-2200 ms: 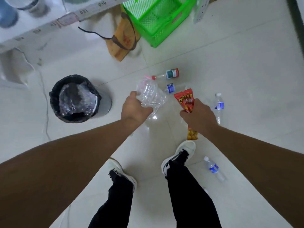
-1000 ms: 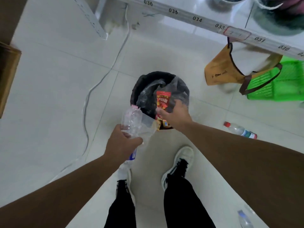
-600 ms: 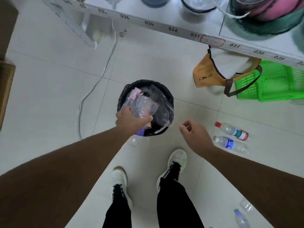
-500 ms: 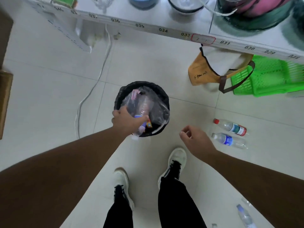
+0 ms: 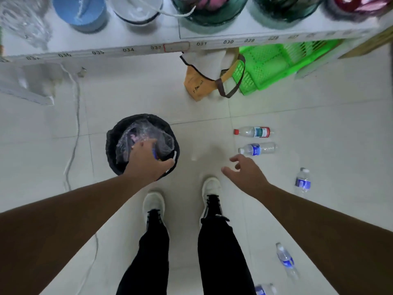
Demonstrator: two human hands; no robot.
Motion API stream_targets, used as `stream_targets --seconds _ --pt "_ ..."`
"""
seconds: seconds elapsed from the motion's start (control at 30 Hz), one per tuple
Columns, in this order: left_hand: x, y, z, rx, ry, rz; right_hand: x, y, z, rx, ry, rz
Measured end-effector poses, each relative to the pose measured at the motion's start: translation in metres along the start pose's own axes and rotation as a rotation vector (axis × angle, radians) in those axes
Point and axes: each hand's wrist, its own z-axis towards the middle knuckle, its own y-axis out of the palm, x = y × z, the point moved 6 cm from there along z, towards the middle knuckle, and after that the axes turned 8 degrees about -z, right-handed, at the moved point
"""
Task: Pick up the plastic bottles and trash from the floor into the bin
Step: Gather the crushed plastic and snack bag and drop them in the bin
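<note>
Bin (image 5: pixel 112 143): one, black, at 10 o'clock, crumpled clear plastic inside. Bottles: five, clear, on floor between 2 and 5 o'clock; one red-capped (image 5: pixel 252 132), four blue-labelled (image 5: pixel 257 149). Left hand (image 5: pixel 148 160) over bin, right hand (image 5: pixel 244 173): fingers spread, empty.

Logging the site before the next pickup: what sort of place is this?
Probably a shop or stockroom. A white shelf edge carries numbered labels, basins and bowls such as a blue basin sit on it, and a green plastic basket stands on the tiled floor.
</note>
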Motion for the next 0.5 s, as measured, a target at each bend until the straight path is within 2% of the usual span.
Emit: stream_targets --seconds 0.23,0.33,0.5 --pt "0.074 0.014 -0.024 -0.153 0.214 0.195 0.055 -0.015 -0.06 0.094 0.195 0.282" --pt "0.104 0.036 -0.04 -0.217 0.234 0.221 0.092 -0.013 -0.086 0.132 0.248 0.347" --pt "0.141 0.095 -0.061 -0.261 0.257 0.246 0.17 0.012 -0.116 0.092 0.349 0.416"
